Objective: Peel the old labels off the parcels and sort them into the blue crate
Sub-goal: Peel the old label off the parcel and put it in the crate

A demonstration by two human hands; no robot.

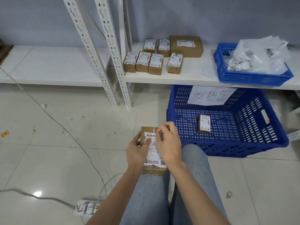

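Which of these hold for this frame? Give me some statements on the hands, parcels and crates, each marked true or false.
1. Both hands are on one parcel, left hand and right hand. True.
2. The right hand's fingers pinch the label near its top edge. True.
3. The floor crate holds no parcels. False: one small parcel lies in it.
4. The shelf holds only one box. False: several labelled boxes sit there.
5. The shelf crate holds white bags. True.
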